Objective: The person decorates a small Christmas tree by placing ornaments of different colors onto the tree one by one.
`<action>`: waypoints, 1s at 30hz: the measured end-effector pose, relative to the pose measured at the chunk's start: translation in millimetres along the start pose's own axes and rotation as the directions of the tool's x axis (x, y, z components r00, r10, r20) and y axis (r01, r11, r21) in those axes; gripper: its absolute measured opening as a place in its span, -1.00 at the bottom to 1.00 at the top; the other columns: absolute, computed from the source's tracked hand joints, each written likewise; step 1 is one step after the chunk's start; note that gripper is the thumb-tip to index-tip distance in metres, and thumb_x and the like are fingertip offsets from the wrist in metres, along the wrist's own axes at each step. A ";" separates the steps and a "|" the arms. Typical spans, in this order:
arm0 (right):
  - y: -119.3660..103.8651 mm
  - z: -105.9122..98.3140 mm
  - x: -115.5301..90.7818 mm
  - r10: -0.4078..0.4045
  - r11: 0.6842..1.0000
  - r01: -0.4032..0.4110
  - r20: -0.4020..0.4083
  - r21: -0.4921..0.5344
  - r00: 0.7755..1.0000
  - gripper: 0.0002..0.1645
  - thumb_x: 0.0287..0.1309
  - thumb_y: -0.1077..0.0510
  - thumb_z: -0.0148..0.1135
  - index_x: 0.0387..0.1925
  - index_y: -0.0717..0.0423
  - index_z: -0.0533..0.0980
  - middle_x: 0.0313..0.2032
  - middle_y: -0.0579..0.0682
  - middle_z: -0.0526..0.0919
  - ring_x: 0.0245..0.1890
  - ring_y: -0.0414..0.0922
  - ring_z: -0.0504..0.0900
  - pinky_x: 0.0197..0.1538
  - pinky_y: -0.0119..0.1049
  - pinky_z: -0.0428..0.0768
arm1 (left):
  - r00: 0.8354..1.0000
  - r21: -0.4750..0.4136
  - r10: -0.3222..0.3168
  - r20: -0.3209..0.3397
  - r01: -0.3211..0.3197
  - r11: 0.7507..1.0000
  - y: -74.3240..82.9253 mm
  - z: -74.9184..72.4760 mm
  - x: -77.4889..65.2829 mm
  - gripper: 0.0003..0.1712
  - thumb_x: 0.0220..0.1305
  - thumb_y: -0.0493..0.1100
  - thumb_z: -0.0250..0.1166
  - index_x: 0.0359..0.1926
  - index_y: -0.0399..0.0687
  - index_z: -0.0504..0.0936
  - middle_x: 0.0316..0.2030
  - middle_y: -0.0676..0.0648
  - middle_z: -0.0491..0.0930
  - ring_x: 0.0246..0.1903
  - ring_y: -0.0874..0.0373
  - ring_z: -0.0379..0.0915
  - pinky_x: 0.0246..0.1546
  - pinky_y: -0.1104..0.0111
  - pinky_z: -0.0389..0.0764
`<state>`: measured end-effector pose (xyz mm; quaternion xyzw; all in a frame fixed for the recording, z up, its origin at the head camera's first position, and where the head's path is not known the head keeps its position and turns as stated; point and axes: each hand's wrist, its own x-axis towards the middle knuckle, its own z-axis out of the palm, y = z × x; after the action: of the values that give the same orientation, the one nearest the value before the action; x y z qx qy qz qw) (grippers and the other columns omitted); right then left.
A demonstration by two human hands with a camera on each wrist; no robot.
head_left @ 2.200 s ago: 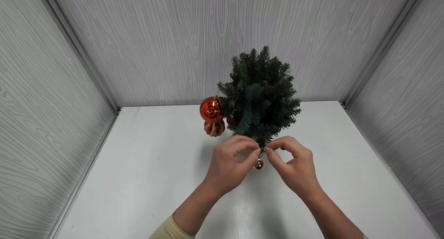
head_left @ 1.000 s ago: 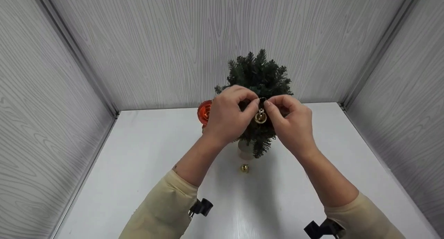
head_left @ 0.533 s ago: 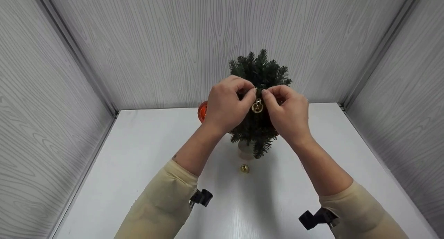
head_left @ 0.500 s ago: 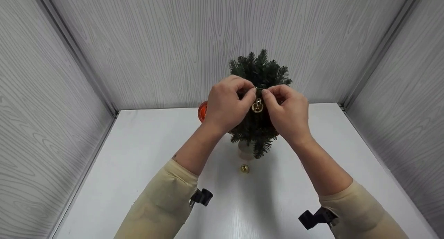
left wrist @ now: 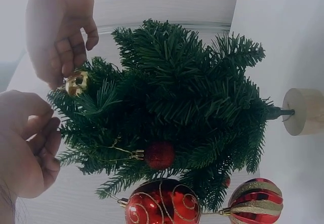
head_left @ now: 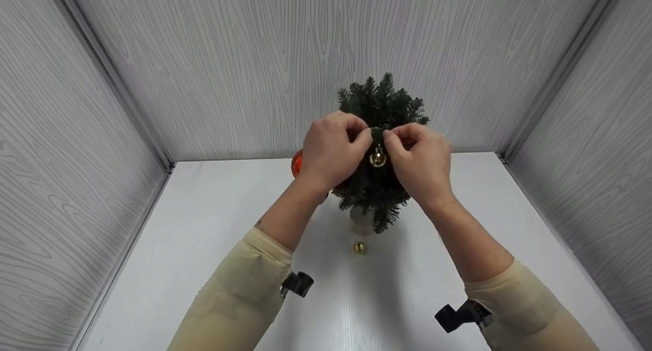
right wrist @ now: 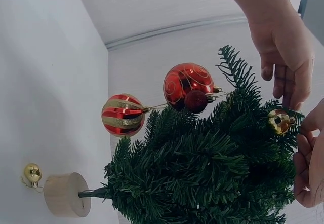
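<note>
A small gold bauble [head_left: 378, 158] hangs by its thin loop against the front of a small artificial Christmas tree [head_left: 383, 104]. Thumb and index finger of my left hand [head_left: 331, 150] pinch at the loop from the left. From the other side, my right hand [head_left: 424, 162] pinches it close to a branch tip. In the left wrist view the gold bauble [left wrist: 76, 83] lies among needles at the upper part of the tree, between both hands. The right wrist view shows the same gold bauble [right wrist: 278, 122] beside the fingers, which partly hide the loop.
Another gold bauble [head_left: 359, 247] lies on the white table [head_left: 229, 239] before the tree's wooden base [right wrist: 66, 195]. On the tree's left side hang a large red bauble [left wrist: 162, 206], a striped bauble [left wrist: 255, 201] and a small dark-red one [left wrist: 159, 155]. Grey panels [head_left: 229, 60] enclose the table.
Both hands have risen from the tree's foot to its upper front, carrying the gold bauble. In the last half second they have barely moved, the left fingertips drawing slightly left.
</note>
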<state>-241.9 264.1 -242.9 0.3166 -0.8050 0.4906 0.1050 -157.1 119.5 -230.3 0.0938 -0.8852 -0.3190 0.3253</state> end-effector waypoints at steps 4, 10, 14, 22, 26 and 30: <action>0.5 0.1 -1.4 0.003 1.000 -0.003 0.010 -0.010 1.000 -0.76 0.42 0.09 0.33 -0.29 0.16 0.76 -0.42 0.03 0.72 -0.42 -0.12 0.59 -0.35 -0.36 0.46 | 1.000 0.028 -0.012 0.007 0.011 1.000 0.1 -0.1 -2.1 -0.81 0.45 -0.14 0.34 -0.24 -0.09 0.84 -0.25 -0.03 0.72 -0.22 0.11 0.64 -0.17 0.25 0.63; 2.6 0.2 -5.4 -0.012 1.000 0.012 0.015 -0.017 1.000 -0.79 0.39 0.11 0.38 -0.33 0.15 0.77 -0.42 0.02 0.74 -0.44 -0.12 0.62 -0.37 -0.40 0.46 | 1.000 0.058 -0.012 0.023 0.010 0.998 1.1 -2.0 -5.8 -0.81 0.43 -0.17 0.33 -0.28 -0.08 0.84 -0.29 -0.02 0.72 -0.29 0.11 0.62 -0.25 0.24 0.63; 4.0 0.9 -9.3 -0.023 1.000 0.023 0.027 -0.016 0.999 -0.78 0.39 0.10 0.38 -0.33 0.14 0.77 -0.42 0.02 0.76 -0.42 -0.11 0.65 -0.37 -0.42 0.47 | 0.999 0.051 -0.017 0.032 0.016 0.999 0.9 -4.1 -8.4 -0.81 0.42 -0.19 0.32 -0.29 -0.07 0.85 -0.32 -0.01 0.73 -0.31 0.11 0.62 -0.27 0.24 0.62; 7.9 4.1 -17.3 -0.026 1.000 0.026 0.059 0.012 0.998 -0.84 0.39 0.11 0.40 -0.26 0.10 0.79 -0.40 -0.02 0.76 -0.40 -0.15 0.66 -0.34 -0.37 0.53 | 0.997 0.056 -0.057 0.047 0.055 0.997 -1.8 -7.3 -16.2 -0.82 0.45 -0.18 0.33 -0.23 -0.03 0.86 -0.30 0.00 0.73 -0.33 0.14 0.62 -0.34 0.26 0.64; 8.6 7.0 -19.8 -0.026 0.999 0.024 0.076 0.026 0.997 -0.85 0.38 0.12 0.41 -0.26 0.10 0.79 -0.39 -0.02 0.75 -0.40 -0.15 0.65 -0.33 -0.37 0.53 | 0.997 0.075 -0.065 0.038 0.062 0.995 -2.9 -8.6 -20.3 -0.82 0.45 -0.16 0.33 -0.22 0.00 0.86 -0.30 0.03 0.73 -0.38 0.17 0.61 -0.40 0.25 0.64; 8.6 9.1 -21.3 -0.038 0.999 0.035 0.087 0.033 0.996 -0.86 0.37 0.13 0.42 -0.26 0.11 0.79 -0.38 -0.02 0.74 -0.39 -0.15 0.64 -0.32 -0.35 0.54 | 0.997 0.074 -0.064 0.031 0.061 0.995 -4.9 -8.6 -22.3 -0.83 0.43 -0.16 0.34 -0.25 0.00 0.87 -0.30 0.03 0.73 -0.40 0.17 0.61 -0.40 0.23 0.63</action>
<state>-229.3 267.7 -263.8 0.3540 -0.7951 0.4869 0.0736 -134.7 119.7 -239.8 0.1278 -0.8983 -0.2981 0.2966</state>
